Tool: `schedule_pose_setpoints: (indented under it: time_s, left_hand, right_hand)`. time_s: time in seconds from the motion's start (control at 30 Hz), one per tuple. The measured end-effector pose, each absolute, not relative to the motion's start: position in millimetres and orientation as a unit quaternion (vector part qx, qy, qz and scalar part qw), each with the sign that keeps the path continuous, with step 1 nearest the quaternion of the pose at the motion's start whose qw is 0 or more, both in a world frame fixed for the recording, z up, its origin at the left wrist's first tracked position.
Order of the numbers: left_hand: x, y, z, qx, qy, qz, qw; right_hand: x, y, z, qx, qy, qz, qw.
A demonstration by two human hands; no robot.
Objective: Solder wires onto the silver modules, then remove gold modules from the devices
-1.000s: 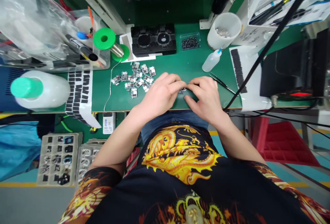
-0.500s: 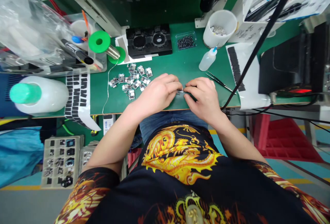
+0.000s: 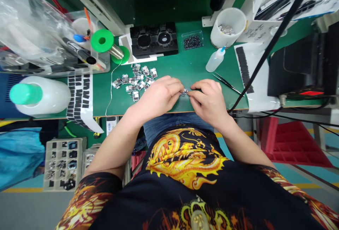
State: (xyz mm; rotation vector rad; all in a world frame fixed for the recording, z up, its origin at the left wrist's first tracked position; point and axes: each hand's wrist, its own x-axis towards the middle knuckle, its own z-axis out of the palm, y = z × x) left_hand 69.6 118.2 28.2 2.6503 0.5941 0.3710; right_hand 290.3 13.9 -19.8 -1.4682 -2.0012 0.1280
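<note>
Between my two hands, near the front edge of the green bench, is a small silvery metal part (image 3: 184, 91). My left hand (image 3: 165, 94) pinches its left side with thumb and fingers. From the right, the fingertips of my right hand (image 3: 208, 97) close on its other side. Fingers cover much of the part, so its exact kind is unclear. Several similar silvery metal parts (image 3: 136, 81) lie in a loose group to the left of my left hand. Black tweezers (image 3: 227, 83) rest on the bench just right of my right hand.
A dropper bottle (image 3: 215, 60), a white cup (image 3: 228, 27) of small metal pieces and a clear tray (image 3: 192, 41) of tiny dark pieces stand behind my hands. A black fixture (image 3: 154, 50) and a solder spool (image 3: 102, 41) are at back left. A black cable (image 3: 265, 55) crosses the right side.
My fingertips have shifted slightly around the small metal part, and more of it shows between them. The whole view has moved a little.
</note>
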Motion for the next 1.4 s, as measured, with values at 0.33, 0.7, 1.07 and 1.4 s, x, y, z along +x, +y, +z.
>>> schedule_pose_setpoints:
  time_s: [0.33,0.7,1.07,1.4]
  left_hand:
    - [60,111,31,0.952,0.195,0.127,0.199]
    - [59,105,44,0.945,0.245,0.111,0.184]
    - [76,120,23,0.953,0.236,0.128,0.139]
    - [45,105,35,0.893,0.353,0.248,0.13]
  right_hand:
    - [289,13,-20,-0.561,-0.77,0.037,0.302]
    - [288,13,-19,-0.562,-0.764,0.033,0.314]
    - [291,11,-18,-0.526,-0.783,0.047,0.328]
    - [295,10,-17,-0.518,-0.774,0.064,0.36]
